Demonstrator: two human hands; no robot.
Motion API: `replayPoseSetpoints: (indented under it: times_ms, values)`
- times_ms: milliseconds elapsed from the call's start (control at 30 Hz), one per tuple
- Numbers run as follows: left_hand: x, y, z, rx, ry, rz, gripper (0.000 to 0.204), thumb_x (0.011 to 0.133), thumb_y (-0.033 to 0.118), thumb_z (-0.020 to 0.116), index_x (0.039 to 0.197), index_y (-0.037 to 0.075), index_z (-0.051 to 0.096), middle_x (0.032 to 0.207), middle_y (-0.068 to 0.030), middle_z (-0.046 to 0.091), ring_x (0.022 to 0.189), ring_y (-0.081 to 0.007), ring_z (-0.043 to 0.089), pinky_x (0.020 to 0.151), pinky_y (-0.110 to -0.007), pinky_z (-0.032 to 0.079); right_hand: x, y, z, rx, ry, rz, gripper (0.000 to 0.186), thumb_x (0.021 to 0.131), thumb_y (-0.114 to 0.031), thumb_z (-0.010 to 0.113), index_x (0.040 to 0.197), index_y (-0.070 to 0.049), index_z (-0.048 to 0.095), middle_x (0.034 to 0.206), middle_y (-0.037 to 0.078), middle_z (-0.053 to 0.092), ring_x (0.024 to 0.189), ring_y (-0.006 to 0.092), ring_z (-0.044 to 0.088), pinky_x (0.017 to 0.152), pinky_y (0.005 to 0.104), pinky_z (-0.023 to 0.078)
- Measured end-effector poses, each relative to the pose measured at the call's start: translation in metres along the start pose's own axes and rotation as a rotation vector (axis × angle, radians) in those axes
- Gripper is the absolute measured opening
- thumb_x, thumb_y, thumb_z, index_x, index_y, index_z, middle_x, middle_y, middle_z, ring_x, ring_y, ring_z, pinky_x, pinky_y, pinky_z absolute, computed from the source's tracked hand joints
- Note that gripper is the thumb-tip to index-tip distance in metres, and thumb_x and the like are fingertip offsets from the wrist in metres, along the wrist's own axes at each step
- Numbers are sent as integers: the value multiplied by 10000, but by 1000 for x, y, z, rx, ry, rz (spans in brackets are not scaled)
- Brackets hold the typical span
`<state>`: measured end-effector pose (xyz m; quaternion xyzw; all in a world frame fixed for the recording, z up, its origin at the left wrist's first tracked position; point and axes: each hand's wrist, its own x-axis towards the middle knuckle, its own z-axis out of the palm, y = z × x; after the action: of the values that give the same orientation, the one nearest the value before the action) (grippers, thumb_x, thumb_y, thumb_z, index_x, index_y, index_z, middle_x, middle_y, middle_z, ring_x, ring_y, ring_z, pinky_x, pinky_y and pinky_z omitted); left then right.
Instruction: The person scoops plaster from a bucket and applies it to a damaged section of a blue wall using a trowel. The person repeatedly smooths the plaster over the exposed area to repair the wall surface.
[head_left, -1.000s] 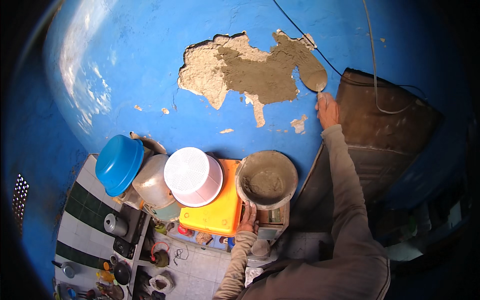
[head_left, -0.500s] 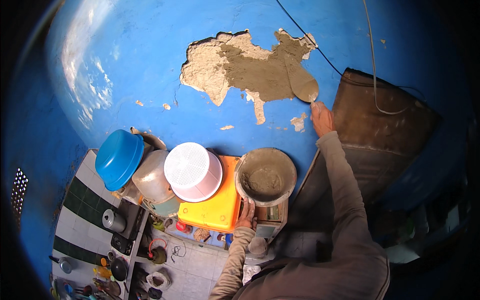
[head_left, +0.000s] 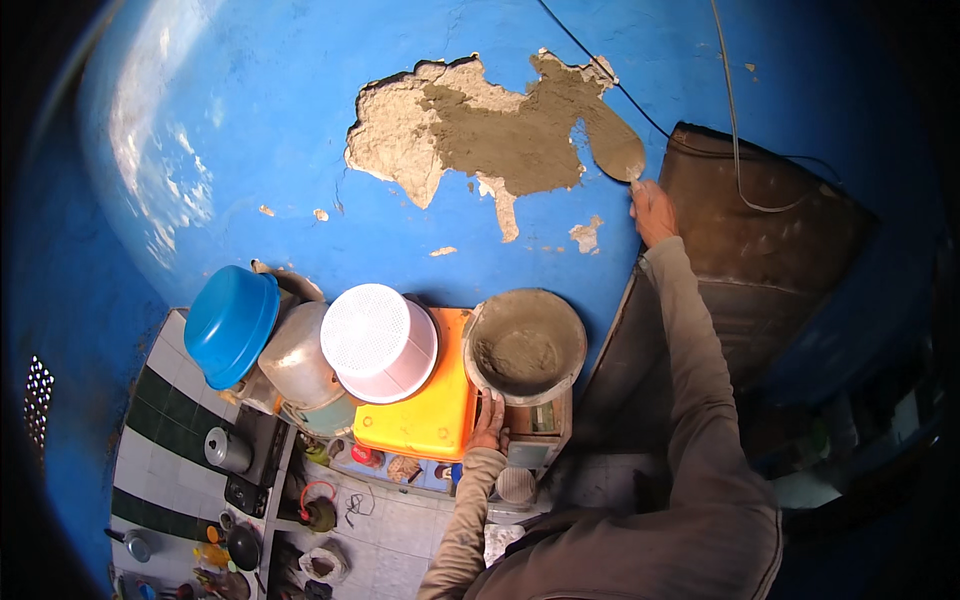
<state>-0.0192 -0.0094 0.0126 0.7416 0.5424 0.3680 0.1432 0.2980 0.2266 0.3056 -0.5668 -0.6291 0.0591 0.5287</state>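
Observation:
My right hand [head_left: 655,214] is closed around the handle of a trowel [head_left: 618,152]. Its rounded blade lies against the blue wall, at the right edge of a broken patch [head_left: 395,140]. Wet grey-brown mortar [head_left: 510,150] covers the middle and right of that patch, while bare rough plaster shows on its left. Below stands a mortar-smeared bucket [head_left: 572,345] with more wet mortar [head_left: 520,355] inside. My left hand [head_left: 489,425] rests against the bucket's near side, fingers stretched upward and beside the yellow container.
A yellow container [head_left: 415,428] carries a white strainer basin [head_left: 375,340]. Left of it are a metal pot [head_left: 300,350] and a blue tub [head_left: 232,325]. A tall brown panel [head_left: 760,230] leans at right, with cables [head_left: 735,120] hanging before it. Kitchenware crowds the lower left.
The trowel has slid rightward off the mortar's edge, uncovering a small blue spot of wall beside the mortar. My left hand stays at the bucket. The whole view has shifted slightly.

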Motion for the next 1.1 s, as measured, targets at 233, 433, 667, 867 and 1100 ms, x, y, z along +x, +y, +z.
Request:
replayPoseSetpoints:
  times_ms: [233, 433, 667, 867, 1100]
  values:
    - [-2, 3, 2, -21, -7, -37, 749, 778, -2, 523, 1464, 160, 270, 1543, -142, 140, 1298, -371, 380, 966, -364, 445, -91, -36, -32, -33, -137, -7, 284, 918, -280, 499, 944, -23, 615, 750, 122, 609, 664, 256, 576, 633, 377, 448]
    - [-1, -1, 5, 13, -54, -72, 780, 761, -4, 526, 1470, 177, 257, 1552, -113, 120, 1368, -359, 269, 1038, -394, 388, -138, -15, 2, -506, -436, -531, 204, 858, -213, 547, 998, -113, 656, 949, 82, 589, 885, 231, 584, 774, 387, 422]
    - [0, 2, 0, 39, -74, -78, 764, 782, -50, 479, 1474, 175, 244, 1554, -119, 112, 1361, -356, 288, 1049, -353, 377, -165, 26, 82, -753, -552, -814, 209, 835, -133, 545, 980, -141, 695, 981, 90, 566, 987, 257, 508, 906, 472, 320]
    - [0, -1, 4, -13, -25, -78, 782, 756, -81, 474, 1462, 203, 294, 1552, -74, 160, 1182, -294, 469, 906, -321, 460, -192, 42, 123, -810, -572, -794, 198, 855, -139, 546, 973, -124, 705, 1018, 100, 564, 1017, 278, 492, 918, 483, 314]
    - [-2, -6, 8, 1, -45, -113, 817, 735, -112, 470, 1459, 231, 313, 1552, -34, 193, 1068, -221, 560, 816, -298, 499, -218, 42, 119, -684, -668, -690, 248, 837, -98, 578, 1056, -126, 692, 1031, 115, 575, 1021, 292, 493, 924, 465, 316]
